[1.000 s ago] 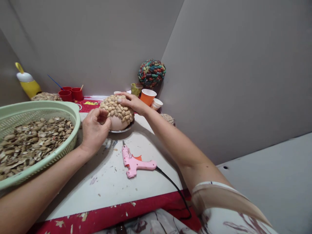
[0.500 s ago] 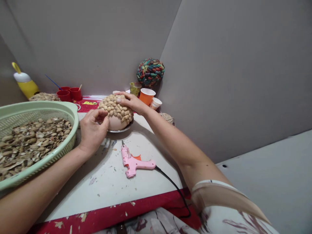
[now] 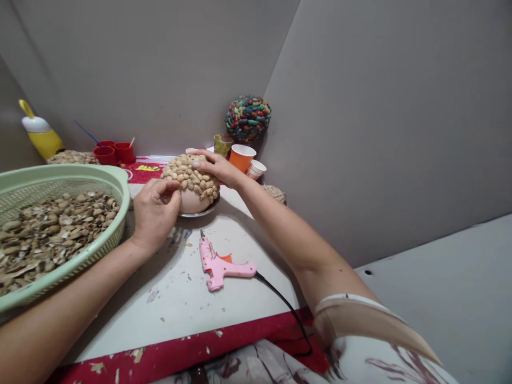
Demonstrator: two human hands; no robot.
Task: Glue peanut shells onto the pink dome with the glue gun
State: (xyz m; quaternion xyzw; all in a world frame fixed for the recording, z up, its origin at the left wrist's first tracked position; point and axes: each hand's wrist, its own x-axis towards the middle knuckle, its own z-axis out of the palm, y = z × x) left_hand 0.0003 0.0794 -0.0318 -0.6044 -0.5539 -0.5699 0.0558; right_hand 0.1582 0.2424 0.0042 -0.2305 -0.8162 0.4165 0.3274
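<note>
- A ball, shelled above and bare and pale below, sits in a metal dish toward the far side of a white table.
- The right hand lies spread over the ball's top, thumb on the shells.
- The left hand is at the ball's left side, thumb and forefinger drawn close together; whether they pinch anything cannot be told.
- Flecks and dark smears mark the tabletop around a pink glue gun, on its side, nozzle toward the dish, its black cord trailing over the near edge.
- Red cloth, littered with shell scraps, borders the near edge; more red shows at the back.
- At left, a green basket holds a heap of shells.
- Behind it stand red cups and a leaning yellow bottle.
- Right of the ball, an orange cup stands beside paper cups, below a multicoloured ball.
- Plain grey walls meet in a corner behind; a pale surface extends at lower right.
</note>
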